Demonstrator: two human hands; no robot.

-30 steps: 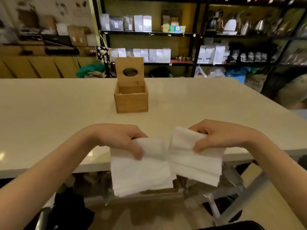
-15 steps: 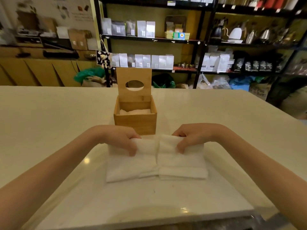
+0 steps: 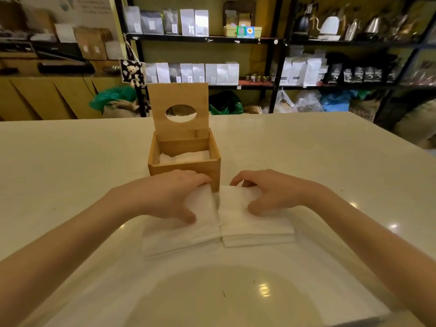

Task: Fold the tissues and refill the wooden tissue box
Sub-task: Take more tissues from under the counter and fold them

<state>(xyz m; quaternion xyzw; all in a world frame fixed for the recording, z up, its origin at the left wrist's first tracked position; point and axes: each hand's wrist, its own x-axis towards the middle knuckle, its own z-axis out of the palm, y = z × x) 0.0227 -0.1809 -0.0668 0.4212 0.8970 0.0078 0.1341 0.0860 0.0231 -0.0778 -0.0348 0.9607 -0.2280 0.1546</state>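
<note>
Two stacks of white tissues lie side by side on the cream table (image 3: 70,166), just in front of the wooden tissue box (image 3: 184,167). My left hand (image 3: 172,197) lies flat on the left stack (image 3: 181,234), fingers spread. My right hand (image 3: 269,194) presses on the right stack (image 3: 257,230), fingers curled at its far edge. The box stands open, its lid (image 3: 180,97) with an oval hole tipped upright at the back. White tissues (image 3: 186,156) lie inside the box, low down.
Black shelving (image 3: 273,67) with white pouches, dark bags and kettles stands beyond the table's far edge. A wooden counter (image 3: 47,95) with boxes is at the back left. Bags sit on the floor under the shelves.
The tissues went from hanging in the air in my hands off the table's near edge to lying on the table by the box. My fingers have loosened from a pinch to flat pressing.
</note>
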